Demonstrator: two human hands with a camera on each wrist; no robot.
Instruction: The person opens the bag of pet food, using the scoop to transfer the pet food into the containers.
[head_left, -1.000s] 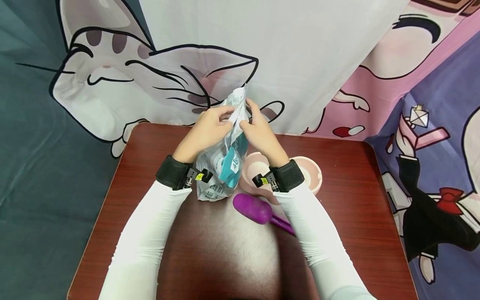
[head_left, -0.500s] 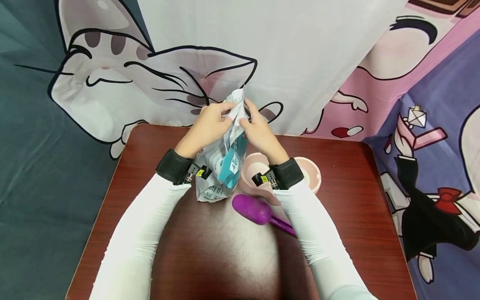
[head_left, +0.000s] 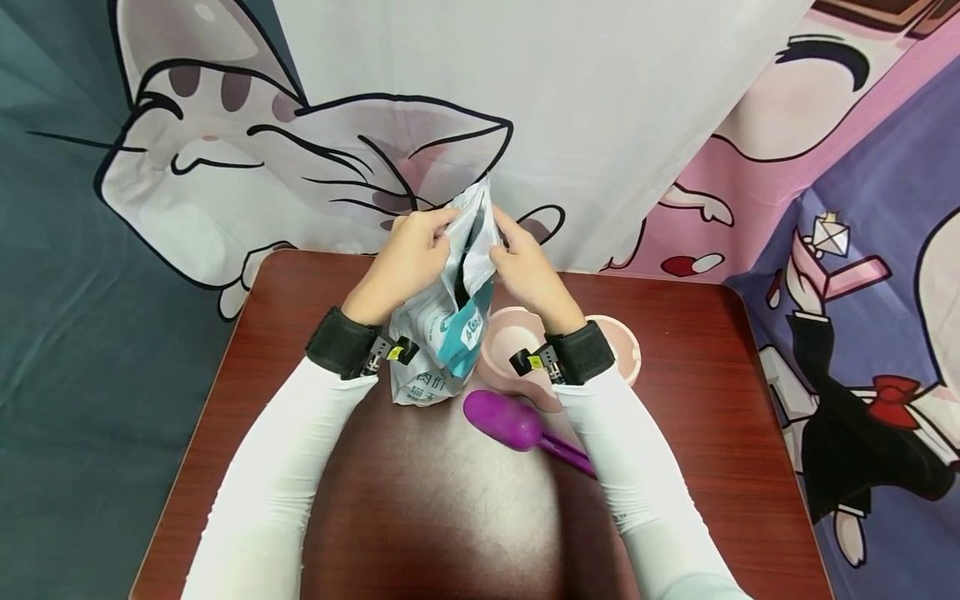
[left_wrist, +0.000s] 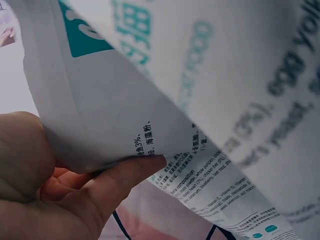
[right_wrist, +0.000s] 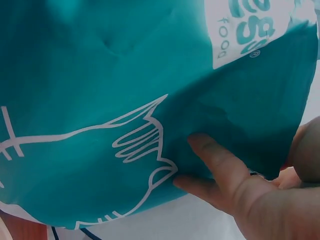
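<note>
A white and teal bag of cat food [head_left: 429, 337] stands on the table, its dark mouth gaping at the top. My left hand [head_left: 411, 254] pinches the left side of the mouth, and my right hand [head_left: 528, 268] grips the right side. In the left wrist view, the thumb and fingers of the left hand [left_wrist: 75, 200] hold the edge of the printed white bag wall [left_wrist: 110, 110]. Over in the right wrist view, fingers of the right hand [right_wrist: 235, 190] lie along the teal face of the bag [right_wrist: 100, 75]. What the bag contains is hidden.
Right of the bag, a pink double bowl [head_left: 504, 354] sits partly under my right wrist. A purple scoop [head_left: 506, 421] lies in front of it, its handle reaching toward my right forearm. A cartoon-printed curtain [head_left: 600, 125] hangs behind the brown table [head_left: 697, 375].
My hands have moved slightly apart, and the top of the bag, pressed together before, has parted into a dark opening. The bowl and scoop stay where they were.
</note>
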